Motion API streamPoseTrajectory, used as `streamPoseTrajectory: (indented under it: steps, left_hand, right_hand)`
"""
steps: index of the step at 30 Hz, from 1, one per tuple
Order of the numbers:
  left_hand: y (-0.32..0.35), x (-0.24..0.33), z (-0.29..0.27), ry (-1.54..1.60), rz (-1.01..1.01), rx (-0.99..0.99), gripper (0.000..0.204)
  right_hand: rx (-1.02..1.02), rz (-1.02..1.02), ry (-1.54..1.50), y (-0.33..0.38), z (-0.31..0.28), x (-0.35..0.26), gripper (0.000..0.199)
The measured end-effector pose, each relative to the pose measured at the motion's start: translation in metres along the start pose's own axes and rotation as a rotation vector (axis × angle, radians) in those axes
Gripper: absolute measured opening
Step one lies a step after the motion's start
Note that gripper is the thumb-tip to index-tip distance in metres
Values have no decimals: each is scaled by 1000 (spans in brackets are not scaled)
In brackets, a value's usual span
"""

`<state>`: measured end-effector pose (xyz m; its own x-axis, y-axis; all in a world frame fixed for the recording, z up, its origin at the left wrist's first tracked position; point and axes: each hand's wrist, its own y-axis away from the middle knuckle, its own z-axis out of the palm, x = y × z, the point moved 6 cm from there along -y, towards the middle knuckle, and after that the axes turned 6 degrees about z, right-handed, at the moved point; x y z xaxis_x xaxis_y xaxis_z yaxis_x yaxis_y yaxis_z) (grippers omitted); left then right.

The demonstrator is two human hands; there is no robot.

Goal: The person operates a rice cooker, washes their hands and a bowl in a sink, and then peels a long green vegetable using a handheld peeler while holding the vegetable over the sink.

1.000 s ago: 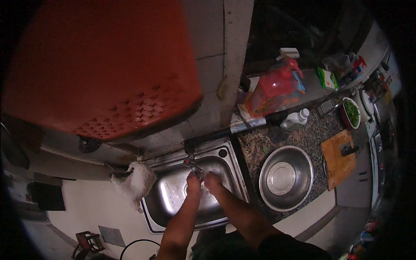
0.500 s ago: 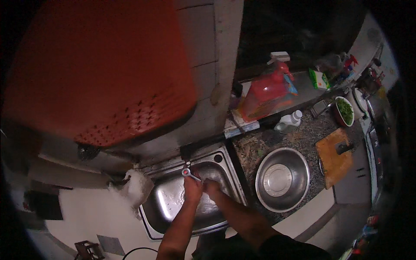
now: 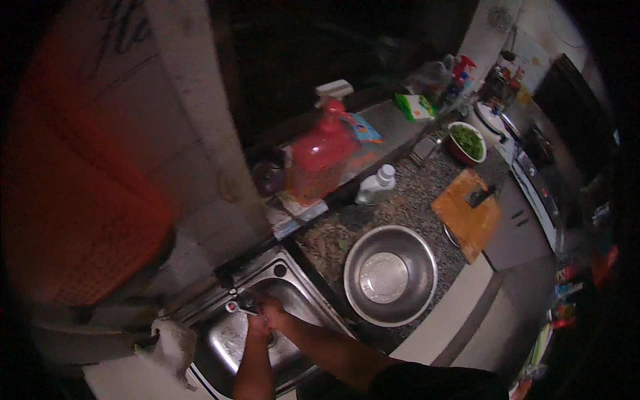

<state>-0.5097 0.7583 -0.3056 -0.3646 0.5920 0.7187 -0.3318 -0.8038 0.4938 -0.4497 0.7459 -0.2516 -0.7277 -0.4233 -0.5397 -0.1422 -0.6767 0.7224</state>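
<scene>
Both my hands are close together over the stainless steel sink (image 3: 223, 350), beside the faucet (image 3: 233, 307) with its metal lever. My left hand (image 3: 257, 325) is just below the lever's end. Against it, or very near it, is my right hand (image 3: 271, 312), reaching in from the right. The fingers of both hands are dim and overlap, so whether anything is in them does not show. A pale cloth (image 3: 175, 350) hangs over the sink's left edge.
Right of the sink stands a steel basin (image 3: 421, 273). Beyond it are a wooden cutting board (image 3: 460, 217) with a dark-handled tool on it, a bowl of chopped greens (image 3: 469, 143) and a white bottle (image 3: 377, 185). A red jug (image 3: 321, 150) stands on the ledge; an orange basket (image 3: 100, 233) is at left.
The view has turned to the right, so the sink, basin and basket now appear farther left. My hands remain together by the faucet, with the right hand slightly higher relative to the left.
</scene>
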Motion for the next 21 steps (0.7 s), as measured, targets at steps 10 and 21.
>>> streamPoseTrajectory:
  steps: [10,21]
  left_hand:
    - [-14,7,0,-314,-6,64,30]
    - [43,59,-24,-311,121,393,25]
  right_hand:
    - [-6,-545,926,-1,-13,-20,29]
    - [594,-695,1091,261,-263,-300,43]
